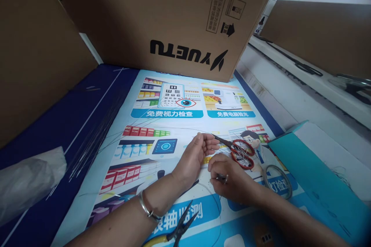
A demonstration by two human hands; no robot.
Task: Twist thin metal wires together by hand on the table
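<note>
My left hand (193, 158) is raised over the printed mat, thumb up and fingers curled together. A thin wire (179, 128) runs in from the left toward its thumb; what the fingers pinch is too small to make out. Just right of it, my right hand (232, 177) is closed in a fist around something small, dark and silvery that shows only at the little-finger side. Red-handled scissors (232, 145) lie beyond my right hand, with fine wire pieces across their handles. Needle-nose pliers (180, 228) with yellow grips lie open-jawed below my left wrist.
A coil of wire (264, 180) lies by my right forearm, near a teal box (313, 170). Long straight wires (97, 135) spread over the blue edge at left, by a plastic-wrapped bundle (34, 177). A large cardboard box (121, 15) blocks the far side.
</note>
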